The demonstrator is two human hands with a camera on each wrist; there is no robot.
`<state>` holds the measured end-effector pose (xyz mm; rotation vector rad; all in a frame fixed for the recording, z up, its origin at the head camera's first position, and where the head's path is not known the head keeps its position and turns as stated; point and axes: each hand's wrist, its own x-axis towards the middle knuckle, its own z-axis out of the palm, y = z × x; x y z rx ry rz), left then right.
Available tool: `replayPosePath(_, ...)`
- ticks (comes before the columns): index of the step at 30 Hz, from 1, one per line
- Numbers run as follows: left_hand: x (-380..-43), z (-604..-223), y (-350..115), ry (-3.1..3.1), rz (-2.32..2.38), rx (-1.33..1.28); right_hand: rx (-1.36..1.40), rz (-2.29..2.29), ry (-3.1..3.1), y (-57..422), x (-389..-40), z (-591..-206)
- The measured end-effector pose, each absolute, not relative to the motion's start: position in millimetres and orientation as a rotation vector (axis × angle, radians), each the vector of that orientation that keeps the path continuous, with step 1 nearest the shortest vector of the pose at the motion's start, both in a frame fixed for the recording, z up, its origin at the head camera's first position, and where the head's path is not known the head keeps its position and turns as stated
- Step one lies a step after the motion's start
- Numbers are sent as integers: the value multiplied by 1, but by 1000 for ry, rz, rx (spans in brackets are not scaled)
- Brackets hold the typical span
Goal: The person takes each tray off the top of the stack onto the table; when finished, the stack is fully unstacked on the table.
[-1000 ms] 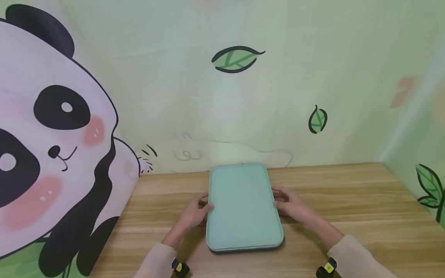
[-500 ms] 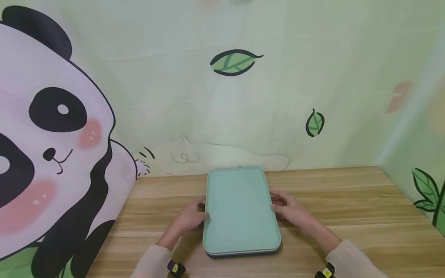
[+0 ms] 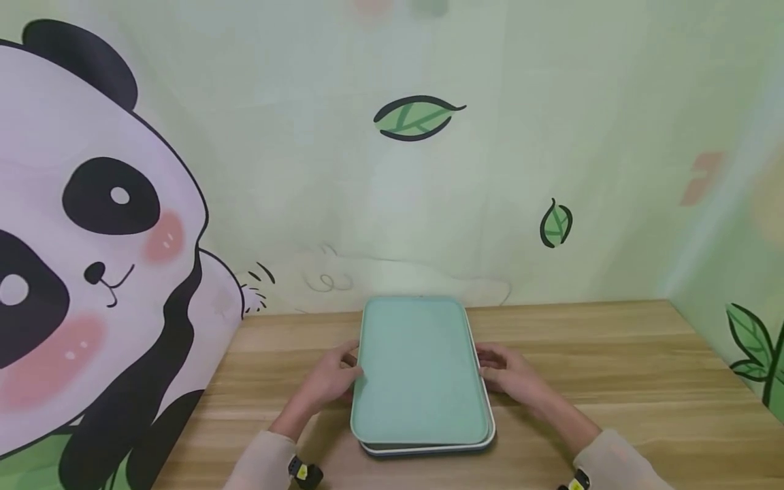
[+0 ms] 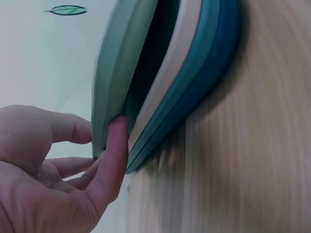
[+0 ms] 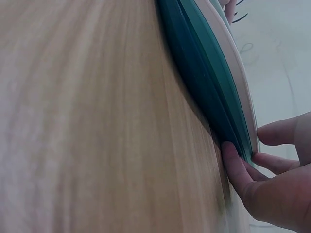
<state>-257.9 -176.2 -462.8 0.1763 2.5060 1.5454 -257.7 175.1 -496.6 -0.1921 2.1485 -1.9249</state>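
A stack of rectangular rounded-corner trays lies on the table. The mint green tray (image 3: 419,371) is on top, its left side raised from the white tray (image 4: 167,53) below. Under that come a teal tray (image 5: 218,73) and a dark blue tray (image 5: 187,60). My left hand (image 3: 327,374) pinches the mint tray's left edge, thumb at the upper rim and fingers in the gap beneath. My right hand (image 3: 517,374) holds the right edge of the lower trays, with a finger low against the blue tray and the thumb by the white rim.
The wood-grain table (image 3: 612,381) spreads out on both sides of the stack. Behind it stands a pale green backdrop (image 3: 306,170) with a printed panda (image 3: 122,122) at left and leaves.
The mint tray has shifted left and its left side has come up with my left hand, uncovering the white tray's rim at the front and right. The right hand stays at the stack's right edge.
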Motion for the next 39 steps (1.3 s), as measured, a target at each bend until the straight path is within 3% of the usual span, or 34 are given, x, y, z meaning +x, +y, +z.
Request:
replayPosePath(26,-243,-452,-189,2246,1982,92,-192,-1924,2222,174,-256,-501)
replayPosePath(39,-233,-442,-209,2260,1939,32,-217,-1939,2186,176,-258,-502)
